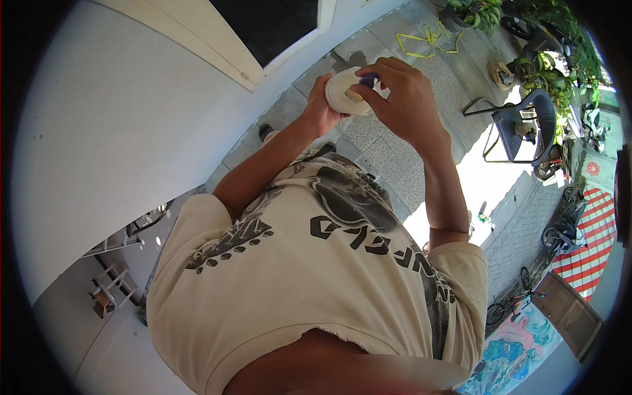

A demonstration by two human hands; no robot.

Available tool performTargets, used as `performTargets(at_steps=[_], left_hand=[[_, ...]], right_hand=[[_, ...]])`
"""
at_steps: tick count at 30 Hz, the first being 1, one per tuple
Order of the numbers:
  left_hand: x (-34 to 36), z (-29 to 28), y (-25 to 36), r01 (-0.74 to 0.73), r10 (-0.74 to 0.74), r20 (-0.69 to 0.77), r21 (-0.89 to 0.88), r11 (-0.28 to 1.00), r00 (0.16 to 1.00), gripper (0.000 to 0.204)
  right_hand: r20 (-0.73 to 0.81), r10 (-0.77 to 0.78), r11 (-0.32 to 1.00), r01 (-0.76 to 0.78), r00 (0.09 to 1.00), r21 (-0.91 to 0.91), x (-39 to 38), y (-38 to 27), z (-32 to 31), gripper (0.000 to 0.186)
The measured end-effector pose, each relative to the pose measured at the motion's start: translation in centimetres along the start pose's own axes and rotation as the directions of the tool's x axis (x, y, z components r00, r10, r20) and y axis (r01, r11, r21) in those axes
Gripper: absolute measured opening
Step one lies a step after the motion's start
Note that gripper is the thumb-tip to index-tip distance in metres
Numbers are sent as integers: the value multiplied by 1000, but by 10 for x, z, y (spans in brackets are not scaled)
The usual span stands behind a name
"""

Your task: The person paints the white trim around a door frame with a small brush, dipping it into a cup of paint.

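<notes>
My left hand (321,108) is wrapped round the side of a round whitish tub (339,102), out in front of my body. Cream-coloured contents or a pale surface shows inside its rim. Over the tub, my right hand (403,92) is closed on a short paintbrush (368,80) with a dark purple handle. The brush's pale lower end reaches down into the tub's mouth. Fingers partly cover the brush, so I cannot tell whether its tip touches the contents.
A white wall (118,125) with a dark-paned door or window (270,26) stands close on the left. Grey paving (388,155) runs below. To the right are a black chair (520,128), potted plants (477,13), a yellow strap (428,43) and a parked motorbike (565,220).
</notes>
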State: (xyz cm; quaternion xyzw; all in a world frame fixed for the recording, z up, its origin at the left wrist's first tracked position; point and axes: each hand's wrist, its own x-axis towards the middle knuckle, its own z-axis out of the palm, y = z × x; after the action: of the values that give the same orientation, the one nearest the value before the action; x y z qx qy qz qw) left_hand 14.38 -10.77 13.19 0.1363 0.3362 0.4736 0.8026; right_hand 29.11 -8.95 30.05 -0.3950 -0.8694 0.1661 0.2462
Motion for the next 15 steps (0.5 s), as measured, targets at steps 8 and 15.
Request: performTargets(at_steps=[8,15], left_hand=[[5,4,4,4,-4,-1,-14,1000,1000,60],[16,-9,-3,-4,4,-4,-59,998,1000,59]], right_hand=[[-8,-3,1000,2,1000,-27,3,5,3,18],[-113,65,994,-55,991,90,4,12,-4,23]])
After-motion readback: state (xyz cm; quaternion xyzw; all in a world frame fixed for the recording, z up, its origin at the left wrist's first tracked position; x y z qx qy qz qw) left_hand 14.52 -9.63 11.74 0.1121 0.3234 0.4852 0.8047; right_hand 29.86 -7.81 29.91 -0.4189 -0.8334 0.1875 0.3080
